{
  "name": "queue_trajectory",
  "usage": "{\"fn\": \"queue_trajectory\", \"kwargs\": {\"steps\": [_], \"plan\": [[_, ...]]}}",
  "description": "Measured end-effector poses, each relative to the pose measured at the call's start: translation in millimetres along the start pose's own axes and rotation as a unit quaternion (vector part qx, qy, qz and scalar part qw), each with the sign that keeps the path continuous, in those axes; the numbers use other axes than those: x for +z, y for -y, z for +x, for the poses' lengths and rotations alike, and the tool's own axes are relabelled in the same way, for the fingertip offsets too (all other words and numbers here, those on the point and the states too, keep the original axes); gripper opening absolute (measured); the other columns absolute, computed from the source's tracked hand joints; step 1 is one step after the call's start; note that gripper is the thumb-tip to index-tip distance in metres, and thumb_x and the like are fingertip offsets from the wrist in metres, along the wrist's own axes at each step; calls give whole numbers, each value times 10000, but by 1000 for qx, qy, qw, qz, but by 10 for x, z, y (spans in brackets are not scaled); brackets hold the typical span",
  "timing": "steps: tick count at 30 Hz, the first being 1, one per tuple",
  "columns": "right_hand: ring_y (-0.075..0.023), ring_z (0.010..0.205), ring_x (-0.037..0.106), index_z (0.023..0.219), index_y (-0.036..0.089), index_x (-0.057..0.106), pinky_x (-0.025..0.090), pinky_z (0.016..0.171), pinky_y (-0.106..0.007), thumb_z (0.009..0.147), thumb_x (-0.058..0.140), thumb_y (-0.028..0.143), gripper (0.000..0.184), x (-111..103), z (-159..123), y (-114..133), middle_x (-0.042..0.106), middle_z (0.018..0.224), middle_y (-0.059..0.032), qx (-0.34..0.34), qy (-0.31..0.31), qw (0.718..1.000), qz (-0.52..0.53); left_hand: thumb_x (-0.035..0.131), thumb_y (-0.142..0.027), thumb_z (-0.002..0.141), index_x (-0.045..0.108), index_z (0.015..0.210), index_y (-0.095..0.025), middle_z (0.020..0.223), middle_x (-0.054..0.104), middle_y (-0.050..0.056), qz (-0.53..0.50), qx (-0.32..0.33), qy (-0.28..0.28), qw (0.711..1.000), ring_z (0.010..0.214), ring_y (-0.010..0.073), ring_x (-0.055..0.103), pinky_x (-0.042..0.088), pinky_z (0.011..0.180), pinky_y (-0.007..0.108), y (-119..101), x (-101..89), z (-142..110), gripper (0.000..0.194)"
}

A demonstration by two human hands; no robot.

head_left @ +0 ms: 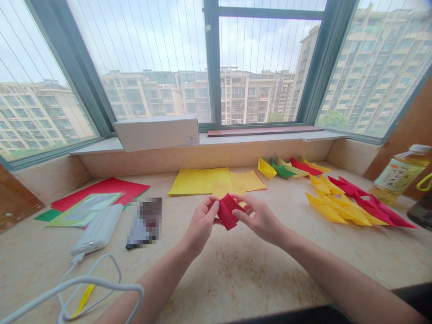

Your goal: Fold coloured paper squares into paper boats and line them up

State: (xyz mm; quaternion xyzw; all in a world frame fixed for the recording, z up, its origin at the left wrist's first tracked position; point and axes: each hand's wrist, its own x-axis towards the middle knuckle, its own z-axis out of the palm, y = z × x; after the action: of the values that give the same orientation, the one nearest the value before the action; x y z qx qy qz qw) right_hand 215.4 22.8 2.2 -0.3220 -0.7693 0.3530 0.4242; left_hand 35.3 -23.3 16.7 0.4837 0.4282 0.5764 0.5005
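Observation:
A small folded piece of red paper (228,215) is held up between my two hands, above the middle of the marble-patterned counter (232,279). My left hand (203,220) pinches its left edge, thumb in front. On the other side my right hand (258,213) grips the right edge between thumb and fingers. Some fingertips are hidden behind the paper. Just beyond it lie yellow paper sheets (199,180). Folded paper boats (283,168) in yellow, green and red stand at the back right, with yellow folded pieces (332,207) and red folded pieces (381,209) in front of them.
At left lie red and green sheets (104,191), a white power bank (97,229) with a cable (111,281), and a blurred-out object (144,223). A drink bottle (400,173) stands at right. A white box (158,134) rests on the windowsill.

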Motion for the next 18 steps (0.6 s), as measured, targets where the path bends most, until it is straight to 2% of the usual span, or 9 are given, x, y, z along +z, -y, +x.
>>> {"fn": "queue_trajectory", "kwargs": {"steps": [2,4,6,10,12,15,18], "plan": [[-219,830,668,1153,189,681,521,716,-344,943,566,356,292,2,0,1,743,1018,-84,-8,-9,1000,-21,605,-414,862,556,878,-173,777,618,4,4,-3,1,1000,685,136,588,524,625,259,9,-5,4,247],[-211,789,662,1032,187,713,509,702,-334,977,499,335,266,2,0,3,750,918,-66,-13,-20,999,-32,586,-430,864,552,828,-169,756,617,6,18,-4,4,1000,682,133,584,509,618,244,18,-11,7,265],[-211,785,667,1000,193,716,507,679,-317,981,487,328,266,0,1,0,755,898,-57,-15,-28,999,-28,579,-460,865,542,808,-168,757,627,14,41,-9,6,999,678,137,594,501,596,234,28,-15,9,300],[-215,781,689,1062,220,718,528,688,-316,960,515,306,242,4,-9,-33,770,935,-49,-34,-32,997,-59,592,-577,844,541,903,-167,750,660,24,79,-36,14,996,595,137,608,477,514,222,63,-14,9,417],[-223,793,703,1132,238,705,543,706,-327,944,534,289,259,4,-20,-55,771,980,-55,-41,-36,994,-93,604,-606,827,558,917,-157,762,678,45,92,-60,40,993,584,149,627,467,488,223,80,-14,6,460],[-233,807,714,1270,265,644,561,701,-335,935,540,286,352,-16,-36,-65,766,1032,-61,-30,-51,991,-119,665,-537,807,591,955,-140,834,704,87,108,-101,97,984,639,186,672,469,492,235,85,-14,-5,430],[-221,792,708,1367,277,572,564,715,-339,940,523,281,430,-54,-43,-35,763,1034,-53,-25,-67,989,-128,741,-379,768,621,987,-126,900,713,104,100,-93,144,980,735,201,690,486,569,245,78,-11,-16,355]]}}
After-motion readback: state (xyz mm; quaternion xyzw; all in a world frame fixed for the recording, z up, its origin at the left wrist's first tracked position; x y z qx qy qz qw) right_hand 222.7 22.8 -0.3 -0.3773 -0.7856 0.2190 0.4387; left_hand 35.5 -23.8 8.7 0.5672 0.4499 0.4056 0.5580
